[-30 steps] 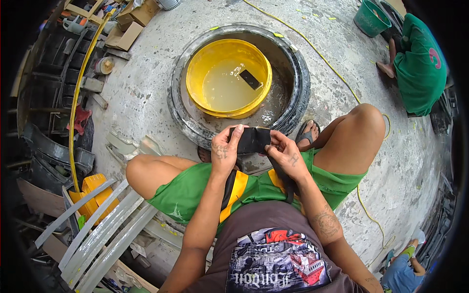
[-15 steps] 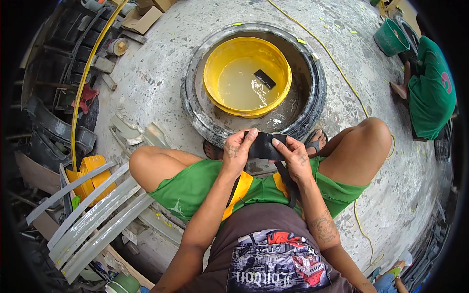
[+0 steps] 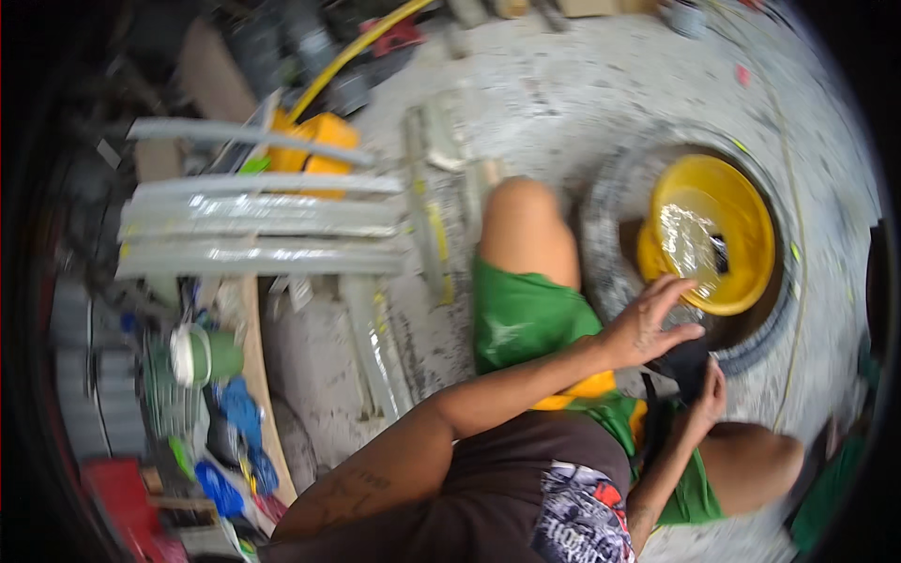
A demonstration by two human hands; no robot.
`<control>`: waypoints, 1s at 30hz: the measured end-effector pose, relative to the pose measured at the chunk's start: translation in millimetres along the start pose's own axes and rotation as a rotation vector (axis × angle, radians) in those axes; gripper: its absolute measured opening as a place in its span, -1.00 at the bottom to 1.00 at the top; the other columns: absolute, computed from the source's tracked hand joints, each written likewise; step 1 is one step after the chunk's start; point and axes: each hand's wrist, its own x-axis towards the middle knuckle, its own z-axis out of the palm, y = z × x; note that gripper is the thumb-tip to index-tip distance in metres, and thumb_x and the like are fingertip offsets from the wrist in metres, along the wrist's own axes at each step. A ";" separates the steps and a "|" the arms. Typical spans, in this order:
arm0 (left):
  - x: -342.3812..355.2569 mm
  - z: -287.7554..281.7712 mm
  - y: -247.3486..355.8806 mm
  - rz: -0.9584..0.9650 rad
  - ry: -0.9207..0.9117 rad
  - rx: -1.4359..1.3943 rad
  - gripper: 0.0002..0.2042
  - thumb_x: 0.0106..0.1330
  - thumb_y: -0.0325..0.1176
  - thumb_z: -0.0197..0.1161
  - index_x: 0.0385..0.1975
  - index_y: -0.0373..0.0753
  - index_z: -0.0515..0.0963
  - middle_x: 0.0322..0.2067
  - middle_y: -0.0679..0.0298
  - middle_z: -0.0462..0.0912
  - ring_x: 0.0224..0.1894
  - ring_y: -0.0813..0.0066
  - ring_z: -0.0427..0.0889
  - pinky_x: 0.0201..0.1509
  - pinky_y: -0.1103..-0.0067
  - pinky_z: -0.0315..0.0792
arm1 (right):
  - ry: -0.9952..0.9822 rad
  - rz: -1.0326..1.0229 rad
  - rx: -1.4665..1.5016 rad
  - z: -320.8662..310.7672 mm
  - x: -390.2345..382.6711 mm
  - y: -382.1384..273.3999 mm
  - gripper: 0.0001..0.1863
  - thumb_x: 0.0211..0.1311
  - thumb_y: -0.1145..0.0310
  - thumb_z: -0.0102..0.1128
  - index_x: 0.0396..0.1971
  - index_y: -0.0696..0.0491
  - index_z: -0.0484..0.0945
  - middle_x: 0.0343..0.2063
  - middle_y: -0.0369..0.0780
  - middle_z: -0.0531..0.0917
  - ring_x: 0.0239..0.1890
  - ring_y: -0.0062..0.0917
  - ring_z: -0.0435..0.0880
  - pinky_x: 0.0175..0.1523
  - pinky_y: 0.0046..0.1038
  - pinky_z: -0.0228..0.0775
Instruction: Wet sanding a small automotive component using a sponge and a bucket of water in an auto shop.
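Note:
My left hand (image 3: 652, 324) hovers over my lap by the near rim of the yellow bucket (image 3: 762, 246), its thumb and fingers spread apart with nothing in them. In my right hand (image 3: 710, 402), a black sheet (image 3: 687, 364) that looks like sandpaper is pinched at its edge. Cloudy water (image 3: 690, 242) fills the lower part of the bucket, and another small black piece (image 3: 720, 253) lies in it. The bucket stands within a worn black tyre (image 3: 608, 281). Motion blur softens the details.
Several long grey curved strips (image 3: 272, 258) lie to my left, beside a yellow plastic piece (image 3: 324, 150). Near them stands a green tub (image 3: 211, 355) with a pale lid. A yellow hose (image 3: 352, 54) runs at the upper left. Green clothing (image 3: 831, 497) shows at the lower right.
My view has swung left, so the bucket and tyre now appear at the right. My left hand has let go of the black sheet and opened; the right keeps hold of it.

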 end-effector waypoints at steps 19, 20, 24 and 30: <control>-438.8 -628.8 -16.0 -0.423 1.234 1.576 -0.57 0.23 -0.34 0.29 0.09 -0.35 0.54 0.00 -0.06 0.59 0.05 -0.03 0.57 0.22 0.17 0.42 | 0.003 -0.034 -0.078 -12.2 37.2 23.4 -0.40 0.35 0.05 0.42 0.12 0.28 0.64 0.07 -0.07 0.70 0.07 -0.40 0.67 0.28 -0.38 0.45; -420.0 -628.0 -23.5 -0.701 1.305 1.679 -0.53 0.22 -0.28 0.29 0.13 -0.34 0.52 0.06 -0.06 0.54 0.10 -0.07 0.52 0.22 0.11 0.39 | 0.078 -0.032 -0.114 -26.2 40.8 16.8 -0.40 0.36 0.05 0.42 0.12 0.28 0.64 0.07 -0.07 0.70 0.07 -0.40 0.67 0.28 -0.38 0.45; -476.2 -672.6 30.2 -1.210 1.174 1.736 -0.41 0.21 -0.13 0.30 0.23 -0.28 0.48 0.21 -0.07 0.42 0.24 -0.15 0.40 0.22 -0.03 0.32 | 0.059 -0.056 -0.152 -25.5 39.7 17.0 -0.40 0.35 0.04 0.42 0.13 0.27 0.65 0.09 -0.07 0.70 0.08 -0.40 0.67 0.26 -0.42 0.45; -480.5 -717.1 57.3 -1.106 1.177 1.744 -0.26 0.24 -0.06 0.32 0.41 -0.22 0.31 0.26 -0.09 0.36 0.30 -0.18 0.36 0.31 -0.07 0.26 | 0.012 -0.124 -0.456 -39.2 78.3 24.4 -0.38 0.43 0.02 0.29 0.22 0.24 0.60 0.12 -0.07 0.69 0.12 -0.36 0.65 0.27 -0.38 0.44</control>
